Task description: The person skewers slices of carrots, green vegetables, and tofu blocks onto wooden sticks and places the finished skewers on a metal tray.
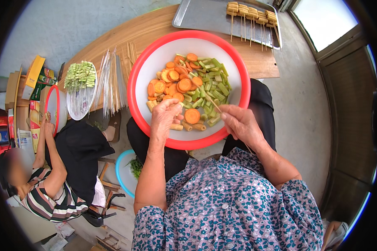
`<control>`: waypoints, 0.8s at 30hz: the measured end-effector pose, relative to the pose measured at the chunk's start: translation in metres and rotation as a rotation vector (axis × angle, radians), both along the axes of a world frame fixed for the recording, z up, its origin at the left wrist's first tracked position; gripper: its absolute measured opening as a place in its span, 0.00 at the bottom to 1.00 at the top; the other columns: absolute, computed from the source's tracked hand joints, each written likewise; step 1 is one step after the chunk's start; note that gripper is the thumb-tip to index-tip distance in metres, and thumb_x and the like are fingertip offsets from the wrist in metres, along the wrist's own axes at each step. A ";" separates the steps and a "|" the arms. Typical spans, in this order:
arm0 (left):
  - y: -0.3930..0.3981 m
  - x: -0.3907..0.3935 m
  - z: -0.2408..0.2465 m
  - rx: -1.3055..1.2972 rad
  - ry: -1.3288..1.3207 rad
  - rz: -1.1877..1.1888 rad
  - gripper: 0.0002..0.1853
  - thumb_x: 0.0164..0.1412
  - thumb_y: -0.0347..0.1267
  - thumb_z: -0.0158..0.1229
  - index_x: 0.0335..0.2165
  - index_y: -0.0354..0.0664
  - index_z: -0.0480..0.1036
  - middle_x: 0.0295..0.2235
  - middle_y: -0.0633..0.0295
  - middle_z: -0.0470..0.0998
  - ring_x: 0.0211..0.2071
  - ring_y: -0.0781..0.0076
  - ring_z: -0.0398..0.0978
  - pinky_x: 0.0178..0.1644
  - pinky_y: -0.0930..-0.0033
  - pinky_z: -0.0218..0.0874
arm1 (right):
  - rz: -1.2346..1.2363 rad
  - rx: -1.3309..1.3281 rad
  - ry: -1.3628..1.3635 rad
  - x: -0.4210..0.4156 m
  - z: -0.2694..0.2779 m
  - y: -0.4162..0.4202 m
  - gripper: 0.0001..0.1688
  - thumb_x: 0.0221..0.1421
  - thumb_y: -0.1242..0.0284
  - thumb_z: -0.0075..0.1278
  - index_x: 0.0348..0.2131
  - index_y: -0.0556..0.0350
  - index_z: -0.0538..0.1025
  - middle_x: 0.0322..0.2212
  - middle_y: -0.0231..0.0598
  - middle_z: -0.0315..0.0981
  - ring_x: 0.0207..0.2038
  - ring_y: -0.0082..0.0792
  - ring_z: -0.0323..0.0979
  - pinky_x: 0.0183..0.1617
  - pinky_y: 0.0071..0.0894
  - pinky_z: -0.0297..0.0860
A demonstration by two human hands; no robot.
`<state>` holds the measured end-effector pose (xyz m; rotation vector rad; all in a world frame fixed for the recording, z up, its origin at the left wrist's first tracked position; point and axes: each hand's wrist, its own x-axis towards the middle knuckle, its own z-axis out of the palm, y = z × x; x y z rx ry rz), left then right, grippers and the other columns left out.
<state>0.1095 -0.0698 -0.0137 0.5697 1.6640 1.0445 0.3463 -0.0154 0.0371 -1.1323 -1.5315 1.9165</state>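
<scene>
A large red-rimmed white plastic basin (188, 143) rests on my lap, holding carrot slices (173, 75), cut celery pieces (218, 91) and short tan pieces (199, 127) of food. My left hand (167, 114) is over the basin's lower left part, with a small pale green piece (180, 104) between thumb and fingertips. In my right hand (240, 122), at the basin's lower right, is a thin wooden skewer (214, 103) angled up and left over the celery. Whether anything is threaded on its far end is hard to tell.
A wooden table (157, 23) bears a metal tray (204, 17) of skewered tan food (252, 13), loose skewers (113, 81) and a plate of green skewered pieces (80, 75). At left, a co-worker (53, 175) sits with another red-rimmed basin (62, 109). A blue-rimmed basin (120, 175) holds greens.
</scene>
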 end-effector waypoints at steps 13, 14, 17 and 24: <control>-0.007 -0.006 -0.018 0.306 -0.524 0.412 0.12 0.57 0.24 0.50 0.41 0.31 0.68 0.33 0.54 0.75 0.34 0.65 0.75 0.37 0.70 0.69 | 0.245 0.352 -0.218 0.018 -0.011 -0.024 0.14 0.53 0.75 0.50 0.41 0.63 0.74 0.29 0.51 0.76 0.33 0.41 0.77 0.38 0.30 0.71; -0.007 -0.007 -0.019 0.319 -0.533 0.416 0.12 0.57 0.25 0.50 0.41 0.30 0.68 0.34 0.54 0.74 0.33 0.65 0.75 0.37 0.69 0.70 | 0.251 0.354 -0.214 0.018 -0.013 -0.024 0.14 0.53 0.75 0.50 0.41 0.63 0.74 0.29 0.51 0.76 0.33 0.41 0.77 0.37 0.30 0.71; -0.007 -0.006 -0.018 0.331 -0.547 0.427 0.13 0.58 0.25 0.51 0.41 0.29 0.67 0.34 0.54 0.74 0.33 0.63 0.76 0.37 0.69 0.70 | 0.261 0.351 -0.215 0.018 -0.014 -0.023 0.14 0.53 0.75 0.49 0.41 0.63 0.74 0.29 0.51 0.76 0.33 0.40 0.77 0.37 0.30 0.71; -0.006 -0.004 -0.019 0.363 -0.520 0.461 0.12 0.57 0.25 0.52 0.40 0.30 0.68 0.36 0.54 0.74 0.35 0.63 0.75 0.39 0.69 0.70 | 0.270 0.329 -0.243 0.018 -0.016 -0.024 0.14 0.53 0.75 0.49 0.41 0.61 0.75 0.28 0.51 0.76 0.31 0.39 0.77 0.36 0.29 0.71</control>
